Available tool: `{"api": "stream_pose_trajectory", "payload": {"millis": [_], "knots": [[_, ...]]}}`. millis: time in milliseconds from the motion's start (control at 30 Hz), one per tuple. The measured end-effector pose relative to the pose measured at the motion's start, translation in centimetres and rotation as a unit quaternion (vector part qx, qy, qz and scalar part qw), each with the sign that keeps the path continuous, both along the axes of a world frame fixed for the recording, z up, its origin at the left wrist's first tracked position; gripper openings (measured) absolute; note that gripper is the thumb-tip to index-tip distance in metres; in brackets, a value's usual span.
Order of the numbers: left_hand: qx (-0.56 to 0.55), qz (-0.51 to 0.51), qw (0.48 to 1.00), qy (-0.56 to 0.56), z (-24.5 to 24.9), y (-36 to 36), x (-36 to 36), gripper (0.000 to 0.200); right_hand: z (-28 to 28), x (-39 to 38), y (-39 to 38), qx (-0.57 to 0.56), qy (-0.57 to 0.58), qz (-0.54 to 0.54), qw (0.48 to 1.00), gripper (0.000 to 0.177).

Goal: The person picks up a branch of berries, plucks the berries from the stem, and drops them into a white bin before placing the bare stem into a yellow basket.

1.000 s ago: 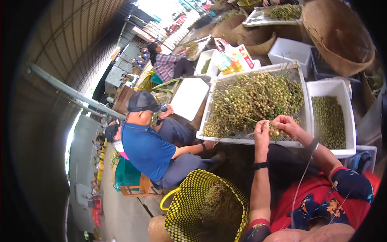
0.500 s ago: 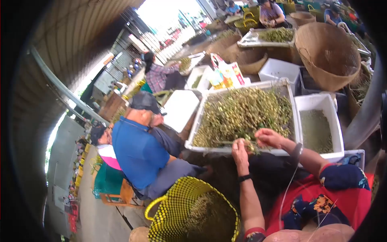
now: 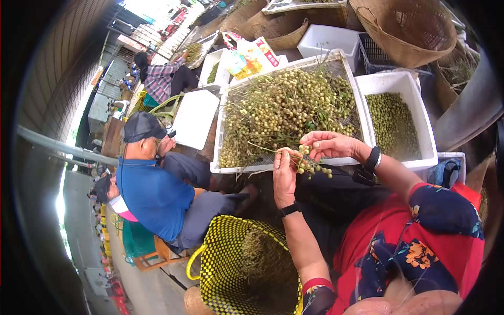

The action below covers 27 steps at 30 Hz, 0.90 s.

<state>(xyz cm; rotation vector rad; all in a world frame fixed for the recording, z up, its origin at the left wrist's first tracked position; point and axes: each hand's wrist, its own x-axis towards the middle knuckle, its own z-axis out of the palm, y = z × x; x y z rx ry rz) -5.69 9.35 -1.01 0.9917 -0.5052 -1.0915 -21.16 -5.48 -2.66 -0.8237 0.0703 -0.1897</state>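
Note:
A thin-stemmed sprig of small round yellow-green berries (image 3: 313, 167) is held in front of me, just over the near edge of a white tray (image 3: 247, 169). My left hand (image 3: 285, 181) pinches its stem between thumb and fingers. At the berry end, my right hand (image 3: 333, 145) has its fingers curled in against the cluster; exactly which berries they grip is partly hidden. A heap of berry sprigs (image 3: 294, 107) fills the mesh-bottomed tray beneath and beyond both hands.
A white foam box (image 3: 428, 134) with loose berries (image 3: 391, 121) stands right of the tray. Below left is a yellow-black woven basket (image 3: 223, 273) containing stems. A person in a blue shirt (image 3: 152, 191) sits to the left. Wicker baskets (image 3: 409, 31) and a pole (image 3: 467, 126) are farther right.
The view has shifted, so the tray and hands appear farther left and higher. Both hands remain together at the tray's near edge, and the berry sprig now shows clearly between them.

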Motion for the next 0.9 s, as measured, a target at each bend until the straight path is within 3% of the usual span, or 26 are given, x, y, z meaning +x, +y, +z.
{"api": "stream_pose_trajectory", "payload": {"millis": [67,167,233,333,467,567,700,833,900], "knots": [[0.016,0.003,1.0,-0.006,-0.3,-0.7,-0.2,0.016,-1.3,-0.1,-0.5,0.003,-0.039,0.032,0.999,0.045],[0.054,-0.011,0.998,-0.013,0.2,-1.6,-1.0,0.016,-1.6,0.1,-0.1,-0.072,-0.048,-0.02,0.996,0.045],[0.058,-0.003,0.998,-0.019,0.2,-2.6,-1.7,0.018,-2.1,0.3,-0.2,-0.088,-0.047,-0.049,0.994,0.041],[0.068,0.013,0.997,-0.037,-1.1,-4.0,-1.6,0.018,-1.9,0.1,-0.3,-0.092,-0.033,-0.115,0.989,0.021],[0.104,-0.019,0.992,-0.067,-2.7,-5.4,-1.5,0.017,-2.9,-0.7,-2.0,-0.161,-0.031,-0.104,0.981,0.011],[0.115,0.023,0.987,-0.105,-3.2,-6.6,-2.3,0.018,-2.9,-1.3,-3.1,-0.225,0.052,-0.099,0.968,0.013],[0.132,0.081,0.98,-0.124,-3.2,-8.2,-2.9,0.02,-3.6,-1.6,-4.5,-0.283,0.057,-0.066,0.955,0.018],[0.159,0.086,0.975,-0.126,-3.3,-8.7,-2.5,0.022,-6.0,-0.9,-6.1,-0.416,0.071,-0.162,0.892,0.017],[0.164,0.09,0.975,-0.117,-3.5,-8.7,-2.1,0.023,-7.6,-1.2,-6.9,-0.42,0.088,-0.177,0.886,0.015]]}}
